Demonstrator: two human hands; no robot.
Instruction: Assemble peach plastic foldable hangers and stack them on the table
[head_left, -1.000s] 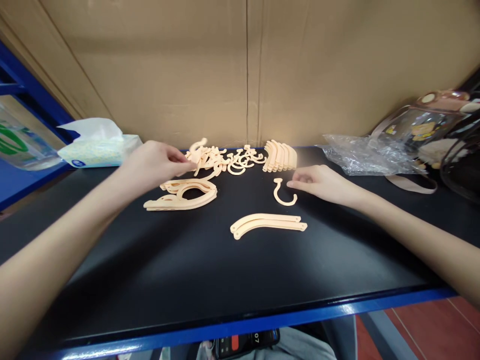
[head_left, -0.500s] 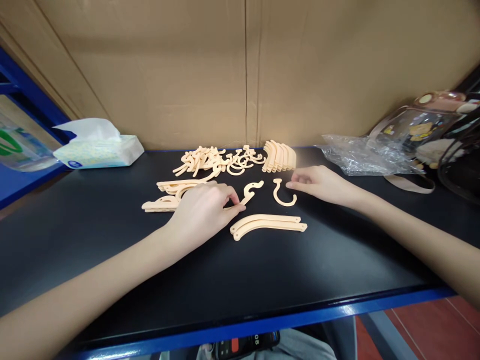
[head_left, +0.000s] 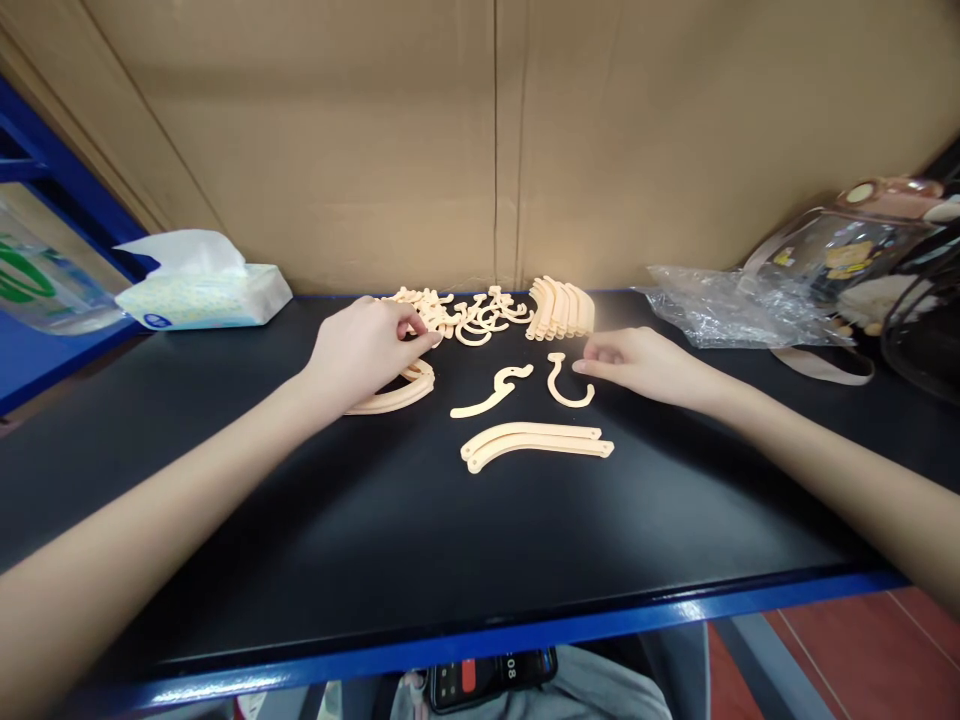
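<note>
Where the head view looks down on the black bench [head_left: 420, 520], the left hand [head_left: 364, 350] lies over a stack of curved peach pieces [head_left: 397, 392] toward the left of the middle, hiding most of it; only the stack's front arcs show, so the pieces cannot be counted. Its fingers [head_left: 420, 335] are curled and pinched narrow at the near edge of the heap of small hook pieces [head_left: 465, 315] by the back edge, but whether they grip one cannot be told. That heap is too tangled to count. Just right of it, a row of curved pieces [head_left: 561, 308] stands on edge, packed close, number unclear.

The right hand [head_left: 637, 362] rests flat and loosely open right of the middle, holding nothing, its fingertips [head_left: 581, 366] just beside one loose hook [head_left: 566, 385]. One S-shaped piece [head_left: 491, 392] lies alone between the hands, touched by neither. Nearer the front edge, two long curved arms [head_left: 536, 443] lie side by side, touching.

At the back left corner sits one tissue pack [head_left: 202, 295]; a clear container [head_left: 37, 280] is cut off by the left frame edge. Toward the back right corner lie crumpled clear plastic [head_left: 735, 305] and a transparent bag [head_left: 855, 255], partly cut off. Below the front edge a phone [head_left: 491, 675] is half hidden.
</note>
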